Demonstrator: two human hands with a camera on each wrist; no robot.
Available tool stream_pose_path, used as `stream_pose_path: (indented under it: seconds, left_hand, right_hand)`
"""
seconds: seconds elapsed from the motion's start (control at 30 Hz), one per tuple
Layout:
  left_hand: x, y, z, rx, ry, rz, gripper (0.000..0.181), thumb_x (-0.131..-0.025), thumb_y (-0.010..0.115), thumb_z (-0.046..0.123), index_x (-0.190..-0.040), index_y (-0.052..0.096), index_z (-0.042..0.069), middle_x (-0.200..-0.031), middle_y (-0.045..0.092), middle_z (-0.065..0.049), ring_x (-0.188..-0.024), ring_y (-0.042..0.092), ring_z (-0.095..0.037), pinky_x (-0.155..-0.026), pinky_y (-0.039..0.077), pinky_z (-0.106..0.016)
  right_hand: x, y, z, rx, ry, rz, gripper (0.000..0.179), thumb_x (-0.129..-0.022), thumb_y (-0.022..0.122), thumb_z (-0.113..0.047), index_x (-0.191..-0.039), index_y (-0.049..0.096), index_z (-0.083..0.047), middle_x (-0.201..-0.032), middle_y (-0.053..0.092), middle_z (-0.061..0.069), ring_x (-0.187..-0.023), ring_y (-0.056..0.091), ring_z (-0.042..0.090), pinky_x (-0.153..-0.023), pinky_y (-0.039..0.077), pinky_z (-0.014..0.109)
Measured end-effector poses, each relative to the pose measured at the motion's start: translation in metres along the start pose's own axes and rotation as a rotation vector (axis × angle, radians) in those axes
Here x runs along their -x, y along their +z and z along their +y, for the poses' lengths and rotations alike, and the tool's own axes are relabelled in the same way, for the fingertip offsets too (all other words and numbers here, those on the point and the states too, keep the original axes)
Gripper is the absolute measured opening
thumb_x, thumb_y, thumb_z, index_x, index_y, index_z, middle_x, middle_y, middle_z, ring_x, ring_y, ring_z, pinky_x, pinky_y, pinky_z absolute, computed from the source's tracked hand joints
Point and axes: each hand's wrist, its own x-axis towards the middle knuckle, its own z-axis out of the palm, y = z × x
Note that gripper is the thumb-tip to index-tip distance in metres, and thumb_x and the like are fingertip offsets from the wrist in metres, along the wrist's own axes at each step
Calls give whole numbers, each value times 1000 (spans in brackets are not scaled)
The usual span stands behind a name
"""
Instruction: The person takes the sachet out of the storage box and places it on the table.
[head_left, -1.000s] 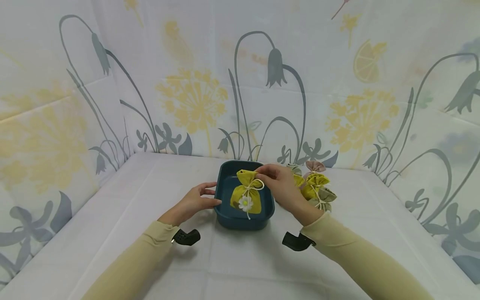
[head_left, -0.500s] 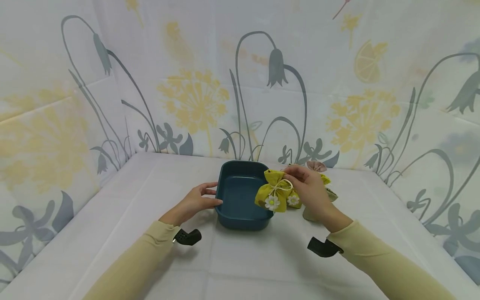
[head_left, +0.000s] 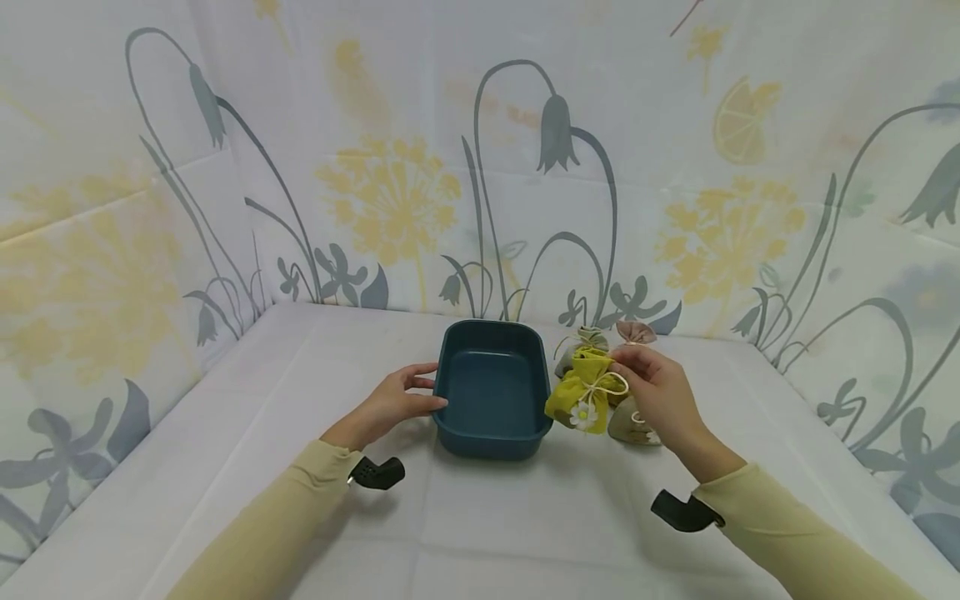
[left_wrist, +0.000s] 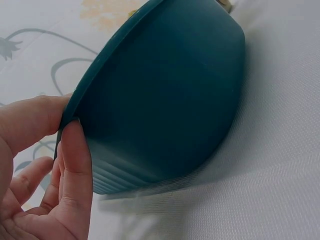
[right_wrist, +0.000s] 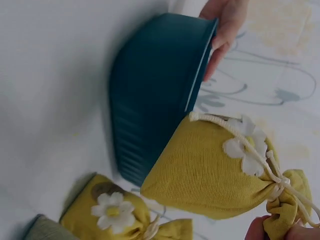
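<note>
A dark teal rectangular tub (head_left: pixel 491 392) stands on the white cloth in the middle of the head view, with bare floor inside. My left hand (head_left: pixel 393 398) holds its left rim, pinching the wall between thumb and fingers in the left wrist view. My right hand (head_left: pixel 660 392) pinches the gathered neck of a yellow drawstring pouch (right_wrist: pixel 215 175) with a white cord and a white felt flower. That pouch hangs just right of the tub, overlapping the pouches behind it. Another yellow pouch (right_wrist: pixel 107 205) with a flower lies below it in the right wrist view.
Beyond my right hand sit a pink pouch (head_left: pixel 636 332), a grey-green pouch (head_left: pixel 592 336) and a beige pouch (head_left: pixel 630 425). A flower-printed curtain (head_left: pixel 397 167) rises behind the cloth-covered table (head_left: pixel 360 533) and along its sides.
My right hand has carried the yellow pouch from over the tub to the right, past its right rim. The left hand stays at the left rim, and the tub has not moved.
</note>
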Motion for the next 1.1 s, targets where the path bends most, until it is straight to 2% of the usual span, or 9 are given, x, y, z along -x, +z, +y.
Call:
stream_pose_path:
  seconds: [0.3, 0.67, 0.97, 1.1]
  left_hand:
    - [-1, 1, -1, -7, 0, 0, 74, -80, 75, 12, -142, 36, 8, -127, 44, -20, -99, 58, -23, -85, 50, -36]
    - [-1, 1, -1, -11, -7, 9, 72, -80, 74, 11, -142, 37, 9, -127, 45, -19, -98, 58, -23, -86, 50, -37]
    - [0, 3, 1, -17, -23, 28, 71, -79, 75, 11, -141, 39, 11, -127, 46, -17, -98, 59, -23, -86, 50, -37]
    - [1, 3, 2, -7, -25, 27, 71, -80, 74, 10, -141, 38, 10, -127, 45, -18, -98, 58, -23, -86, 50, -37]
  right_hand:
    - [4, -9, 16, 10, 45, 44, 17, -93, 55, -4, -103, 60, 10, -98, 62, 21, -77, 56, -4, -64, 50, 17]
    - [5, -7, 44, 45, 97, 28, 17, -92, 56, -3, -103, 61, 10, -97, 64, 20, -77, 54, -5, -64, 48, 15]
    - [2, 3, 61, 21, 113, 17, 18, -91, 58, -3, -103, 63, 10, -99, 64, 21, -85, 61, 10, -65, 48, 14]
    - [0, 3, 61, 27, 155, -9, 20, -92, 59, -5, -105, 63, 9, -99, 65, 17, -82, 58, 2, -66, 48, 15]
